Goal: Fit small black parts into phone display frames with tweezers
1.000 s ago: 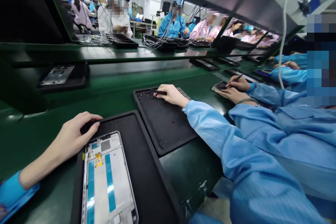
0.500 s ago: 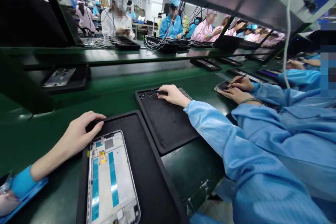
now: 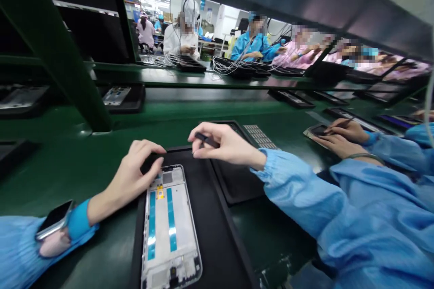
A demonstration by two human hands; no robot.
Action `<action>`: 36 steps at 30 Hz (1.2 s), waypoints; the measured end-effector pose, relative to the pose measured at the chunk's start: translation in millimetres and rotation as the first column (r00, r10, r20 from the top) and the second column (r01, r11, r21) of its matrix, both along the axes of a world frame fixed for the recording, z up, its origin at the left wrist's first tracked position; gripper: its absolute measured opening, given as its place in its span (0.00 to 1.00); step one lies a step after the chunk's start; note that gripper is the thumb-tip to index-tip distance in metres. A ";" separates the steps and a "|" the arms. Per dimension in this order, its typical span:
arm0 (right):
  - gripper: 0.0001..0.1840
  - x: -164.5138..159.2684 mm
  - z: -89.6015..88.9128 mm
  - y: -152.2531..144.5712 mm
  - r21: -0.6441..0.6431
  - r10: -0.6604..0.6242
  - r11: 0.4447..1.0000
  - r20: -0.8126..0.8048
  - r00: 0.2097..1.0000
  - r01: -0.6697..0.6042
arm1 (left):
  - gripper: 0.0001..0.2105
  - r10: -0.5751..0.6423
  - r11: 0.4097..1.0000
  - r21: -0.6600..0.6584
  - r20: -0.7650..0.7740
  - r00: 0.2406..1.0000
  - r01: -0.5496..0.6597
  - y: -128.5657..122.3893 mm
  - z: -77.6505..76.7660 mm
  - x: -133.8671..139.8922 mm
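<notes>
My left hand (image 3: 137, 169) rests at the upper left corner of a black tray (image 3: 222, 235), thumb and index finger curved and apart. In that tray lies a silver phone frame (image 3: 181, 230) with blue strips and an orange flex piece near its top. My right hand (image 3: 225, 142) is closed on dark tweezers (image 3: 206, 140), above the tray's far right corner. Whether the tweezers' tip holds any small part is too hidden to tell. Behind my right hand sits a second black tray (image 3: 233, 180), partly covered by the hand and sleeve.
A sheet of small pale pieces (image 3: 259, 135) lies beyond the second tray. To the right, a co-worker's hands (image 3: 344, 137) work over a small dark device. Another tray with a phone frame (image 3: 117, 95) stands behind the green post (image 3: 73, 58). A raised shelf (image 3: 203, 77) crosses the back.
My right hand has come back from the far corner of the second tray, with the tweezers, to above the phone tray's edge. My left hand stays at the tray corner. The view has swung left.
</notes>
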State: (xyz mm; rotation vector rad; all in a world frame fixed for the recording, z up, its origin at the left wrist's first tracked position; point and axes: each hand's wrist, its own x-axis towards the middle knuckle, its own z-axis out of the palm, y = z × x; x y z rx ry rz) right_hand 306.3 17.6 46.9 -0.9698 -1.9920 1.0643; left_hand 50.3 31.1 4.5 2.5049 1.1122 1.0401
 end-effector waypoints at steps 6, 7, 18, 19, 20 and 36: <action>0.13 -58.6 -19.2 2.1 -0.093 0.137 0.983 -0.218 0.966 -0.160 | 0.06 -0.129 0.989 -0.065 0.056 0.990 0.132 -22.1 0.0 -8.4; 0.13 -62.7 -20.9 0.0 -0.110 0.115 0.983 -0.253 0.960 -0.147 | 0.05 -0.151 0.986 -0.058 0.074 0.986 0.156 -22.3 -0.5 -8.0; 0.10 -71.2 -32.4 -16.7 -0.007 -0.049 0.999 -0.241 0.969 0.049 | 0.03 -0.169 0.983 -0.042 0.171 0.971 0.178 -22.2 -4.0 -2.7; 0.10 -71.3 -32.7 -16.9 0.005 -0.045 0.999 -0.242 0.969 0.048 | 0.03 -0.165 0.983 -0.049 0.174 0.971 0.176 -22.3 -4.1 -3.1; 0.09 -71.4 -32.8 -17.0 0.019 -0.045 0.999 -0.238 0.970 0.051 | 0.03 -0.157 0.984 -0.058 0.176 0.972 0.169 -22.4 -4.2 -3.4; 0.14 -72.5 -33.9 -17.9 0.204 -0.069 0.976 -0.055 0.996 0.079 | 0.04 -0.113 0.987 -0.088 0.187 0.976 0.132 -22.5 -0.4 -3.6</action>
